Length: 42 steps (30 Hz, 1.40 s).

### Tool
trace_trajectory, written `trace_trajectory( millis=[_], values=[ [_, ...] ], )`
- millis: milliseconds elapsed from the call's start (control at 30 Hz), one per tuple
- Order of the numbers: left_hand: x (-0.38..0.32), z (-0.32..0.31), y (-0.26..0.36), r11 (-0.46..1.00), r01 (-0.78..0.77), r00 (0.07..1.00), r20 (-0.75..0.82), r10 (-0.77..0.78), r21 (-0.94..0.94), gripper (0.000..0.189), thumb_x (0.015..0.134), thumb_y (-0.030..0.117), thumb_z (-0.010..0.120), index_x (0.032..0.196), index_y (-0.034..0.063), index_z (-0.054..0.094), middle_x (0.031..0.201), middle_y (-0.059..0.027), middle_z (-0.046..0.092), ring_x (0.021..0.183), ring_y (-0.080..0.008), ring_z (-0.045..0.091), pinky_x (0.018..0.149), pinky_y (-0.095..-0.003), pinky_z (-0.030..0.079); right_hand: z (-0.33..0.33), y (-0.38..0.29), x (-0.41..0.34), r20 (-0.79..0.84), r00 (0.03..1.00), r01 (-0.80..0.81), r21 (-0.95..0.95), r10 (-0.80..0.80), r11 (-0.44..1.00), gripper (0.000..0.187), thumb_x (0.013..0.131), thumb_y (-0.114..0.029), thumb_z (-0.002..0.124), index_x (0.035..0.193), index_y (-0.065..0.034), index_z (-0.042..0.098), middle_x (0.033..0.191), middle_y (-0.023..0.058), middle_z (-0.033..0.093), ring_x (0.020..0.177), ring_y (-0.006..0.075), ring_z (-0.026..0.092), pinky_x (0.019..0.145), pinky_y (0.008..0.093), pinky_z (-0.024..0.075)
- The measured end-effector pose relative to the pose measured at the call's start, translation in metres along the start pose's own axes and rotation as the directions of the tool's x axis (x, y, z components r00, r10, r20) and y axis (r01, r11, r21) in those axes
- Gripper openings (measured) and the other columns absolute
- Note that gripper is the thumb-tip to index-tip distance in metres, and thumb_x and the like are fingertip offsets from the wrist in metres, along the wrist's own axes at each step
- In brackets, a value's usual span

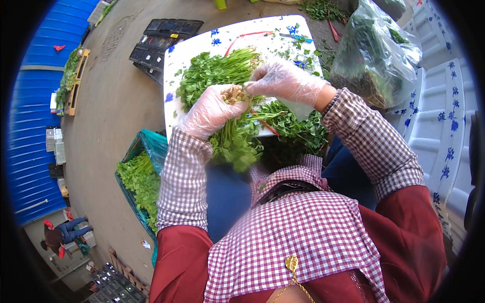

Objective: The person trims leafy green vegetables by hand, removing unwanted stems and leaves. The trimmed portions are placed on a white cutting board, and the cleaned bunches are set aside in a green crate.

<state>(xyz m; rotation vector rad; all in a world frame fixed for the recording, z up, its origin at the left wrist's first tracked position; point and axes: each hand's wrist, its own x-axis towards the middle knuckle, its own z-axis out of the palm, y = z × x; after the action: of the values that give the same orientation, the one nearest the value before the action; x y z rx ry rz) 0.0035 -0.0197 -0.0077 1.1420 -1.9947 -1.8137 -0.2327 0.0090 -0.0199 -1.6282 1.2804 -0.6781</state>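
My left hand (pixel 212 111), in a clear plastic glove, grips a bunch of coriander (pixel 238 146) by its stems. The leaves hang down towards my lap, slightly blurred, and the pale roots (pixel 234 94) point up out of my fist. My right hand (pixel 286 81), gloved too, pinches at the edge of those roots. Behind my hands a larger pile of coriander (pixel 216 70) lies on a white foam board (pixel 189 47), leaves to the left. More loose coriander (pixel 299 127) lies at the board's near right edge, beside a red tie (pixel 267 127).
A blue-handled knife (pixel 303 38) and a red strip (pixel 246 36) lie at the board's far side. To the right stand a clear bag of greens (pixel 379 64) and white foam boxes (pixel 432 132). At left are a green-lined container of greens (pixel 138 181), black crates (pixel 155 47) and a distant person (pixel 68 231).
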Motion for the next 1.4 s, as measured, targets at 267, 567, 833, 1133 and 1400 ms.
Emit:
trace_trajectory(
  millis=[267,567,833,1133,1400],
  values=[
    [0.0,0.015,0.001,0.976,-0.039,0.996,-0.074,0.056,0.215,0.025,0.094,0.013,0.076,0.113,-0.0025,0.073,0.095,0.0009,0.073,0.087,-0.005,0.061,0.079,-0.0254,0.052,0.002,0.012,-0.002,0.123,0.95,0.304,-0.144,-0.288,0.942,0.025,0.087,-0.023,0.074,0.106,-0.0076,0.075,0.085,0.0123,0.071,0.077,0.0262,0.069,0.073,0.038,0.0557],
    [-0.001,0.015,0.004,0.978,-0.075,0.995,-0.045,0.085,0.196,0.027,0.093,0.012,0.076,0.116,-0.0017,0.072,0.095,0.0025,0.072,0.085,-0.0054,0.06,0.077,-0.0266,0.052,0.006,0.041,0.004,0.165,0.839,0.544,-0.311,-0.519,0.779,0.016,0.092,-0.009,0.066,0.106,-0.01,0.073,0.092,0.0104,0.07,0.082,0.0228,0.069,0.075,0.0365,0.0557],
    [-0.006,0.006,0.005,0.998,-0.048,0.998,-0.041,0.046,-0.052,0.037,0.094,0.011,0.076,0.129,-0.001,0.07,0.107,0.0004,0.073,0.092,-0.0052,0.063,0.083,-0.0248,0.053,-0.004,0.034,0.015,0.063,0.799,0.577,-0.359,-0.598,0.734,0.015,0.087,-0.008,0.071,0.101,-0.0015,0.071,0.089,0.0123,0.07,0.075,0.0239,0.067,0.07,0.0356,0.0548],
    [-0.009,-0.002,-0.001,0.982,-0.027,0.998,-0.064,0.015,-0.186,0.039,0.091,0.006,0.079,0.125,0.0039,0.061,0.108,0.0006,0.066,0.091,-0.0061,0.063,0.079,-0.0246,0.054,-0.029,-0.009,-0.005,-0.015,1.0,-0.023,-0.071,0.022,0.997,0.036,0.097,-0.036,0.071,0.101,-0.0002,0.075,0.08,0.0062,0.07,0.076,0.0143,0.063,0.076,0.0316,0.0525],
    [-0.003,0.014,0.003,0.983,-0.064,0.998,-0.034,0.059,-0.172,0.049,0.09,0.006,0.078,0.134,0.0049,0.056,0.105,0.0022,0.064,0.089,-0.0057,0.06,0.082,-0.0229,0.051,-0.004,-0.01,-0.007,0.101,0.995,0.009,-0.011,-0.008,1.0,0.031,0.091,-0.029,0.07,0.093,0.0017,0.075,0.076,0.0183,0.07,0.068,0.021,0.066,0.071,0.0378,0.0535]
  ],
)
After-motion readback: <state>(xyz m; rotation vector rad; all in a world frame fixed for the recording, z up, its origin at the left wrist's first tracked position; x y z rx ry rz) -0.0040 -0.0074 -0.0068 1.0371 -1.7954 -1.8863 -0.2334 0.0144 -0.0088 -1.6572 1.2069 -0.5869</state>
